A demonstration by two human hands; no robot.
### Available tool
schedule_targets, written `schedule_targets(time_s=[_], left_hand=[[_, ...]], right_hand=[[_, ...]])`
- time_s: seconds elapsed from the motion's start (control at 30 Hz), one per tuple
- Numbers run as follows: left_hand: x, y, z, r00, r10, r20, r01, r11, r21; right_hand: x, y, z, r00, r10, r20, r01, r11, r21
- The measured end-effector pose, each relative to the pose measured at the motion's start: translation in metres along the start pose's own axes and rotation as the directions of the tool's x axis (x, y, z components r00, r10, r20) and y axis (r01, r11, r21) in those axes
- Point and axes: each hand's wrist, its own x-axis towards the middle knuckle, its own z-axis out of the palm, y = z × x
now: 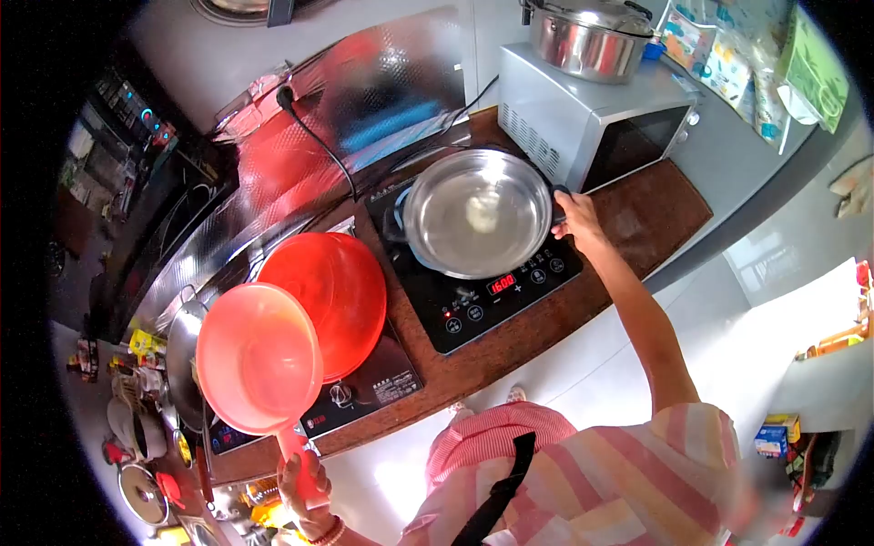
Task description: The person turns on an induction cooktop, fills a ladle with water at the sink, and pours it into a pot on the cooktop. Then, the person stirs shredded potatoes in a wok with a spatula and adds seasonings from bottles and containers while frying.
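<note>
My left hand (308,491) is closed round the handle of a pink plastic water ladle (259,359), held over the left part of the counter. Partly behind the ladle is a red plastic basin (350,300). My right hand (577,218) grips the dark side handle of a steel pot (437,246). This pot stands uncovered on a black induction cooker (446,328), whose red display reads 1600. Inside the pot the bottom shows through what looks like clear liquid, with a pale bright patch that I cannot make out.
A silver microwave (555,109) stands behind the pot, with a lidded steel pot (592,41) on top. Left of the basin lies a wok (187,364). A black power cord (319,141) runs down the foil-covered wall. Plastic bags (810,77) hang at the upper right.
</note>
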Motion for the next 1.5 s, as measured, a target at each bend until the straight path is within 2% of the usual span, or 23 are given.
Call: schedule_targets(time_s=[0.1, 0.13, 0.27, 0.3, 0.37, 0.4, 0.53, 0.67, 0.83, 1.0, 1.23, 1.5], left_hand=[[0.003, 0.002, 0.003, 0.999, 0.014, -0.044, -0.013, 0.999, 0.037], [0.007, 0.003, 0.000, 1.000, -0.012, 0.014, 0.012, 1.000, 0.026], [0.015, 0.002, -0.021, 0.997, -0.065, 0.047, 0.066, 0.997, -0.027], [0.014, 0.002, -0.018, 0.997, -0.057, 0.042, 0.058, 0.998, -0.030], [0.007, 0.002, -0.010, 0.999, -0.033, 0.022, 0.034, 0.998, -0.045], [0.004, 0.003, -0.007, 1.000, -0.006, 0.000, 0.006, 1.000, 0.021], [0.007, 0.003, -0.012, 0.999, -0.032, 0.004, 0.032, 0.999, 0.014], [0.011, 0.005, -0.014, 0.999, -0.046, 0.021, 0.045, 0.999, 0.005], [0.008, 0.002, -0.015, 0.998, -0.042, 0.037, 0.043, 0.999, -0.018], [0.004, 0.004, -0.014, 1.000, -0.025, 0.018, 0.025, 1.000, -0.008], [0.000, -0.001, -0.023, 1.000, -0.028, 0.010, 0.028, 0.999, -0.024], [0.000, -0.004, -0.023, 1.000, -0.016, -0.011, 0.017, 1.000, 0.022]], right_hand=[[-0.002, -0.005, 0.036, 0.999, -0.010, 0.043, 0.009, 1.000, 0.027], [0.010, 0.001, 0.045, 0.997, -0.026, 0.077, 0.022, 0.998, 0.052], [0.013, -0.014, 0.054, 0.998, -0.020, -0.056, 0.027, 0.991, 0.130], [0.017, -0.008, 0.047, 0.989, -0.007, -0.145, 0.025, 0.992, 0.123], [0.007, -0.009, 0.026, 0.994, -0.016, -0.104, 0.022, 0.998, 0.061], [0.002, -0.011, 0.022, 0.995, -0.006, -0.096, 0.009, 0.999, 0.038], [0.000, -0.006, 0.049, 0.999, -0.001, -0.054, 0.003, 0.999, 0.042], [0.019, 0.001, 0.064, 0.998, 0.003, -0.064, 0.002, 0.996, 0.085], [0.046, 0.022, 0.046, 0.994, 0.002, -0.108, -0.005, 1.000, -0.025], [0.063, 0.027, 0.045, 0.999, 0.037, 0.027, -0.038, 0.999, 0.020], [0.100, 0.038, 0.035, 0.982, 0.093, 0.164, -0.091, 0.996, -0.023], [0.094, 0.029, 0.040, 0.991, 0.113, 0.070, -0.102, 0.985, -0.139]])
